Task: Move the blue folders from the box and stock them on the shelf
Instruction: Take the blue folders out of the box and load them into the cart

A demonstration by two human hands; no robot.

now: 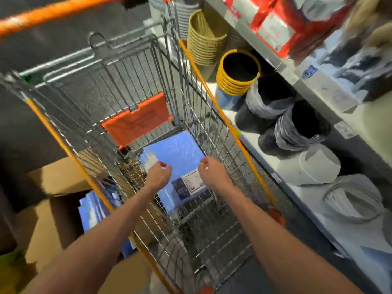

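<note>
A stack of blue folders (176, 158) with a white label lies flat in the bottom of a wire shopping cart (135, 85). Both my arms reach down into the cart. My left hand (159, 174) hovers at the stack's left edge with its fingers curled downward. My right hand (211, 171) is at the right edge, fingers also curled. Whether either hand grips the stack is unclear. More blue folders (95, 211) stand in an open cardboard box (42, 221) on the floor, left of the cart.
A store shelf (297, 81) runs along the right, with stacked woven baskets (203, 39), yellow-rimmed bins (237, 73), dark wrapped bins (271, 98) and grey bins (318, 164). An orange child-seat flap (135, 119) hangs in the cart. The floor is dark.
</note>
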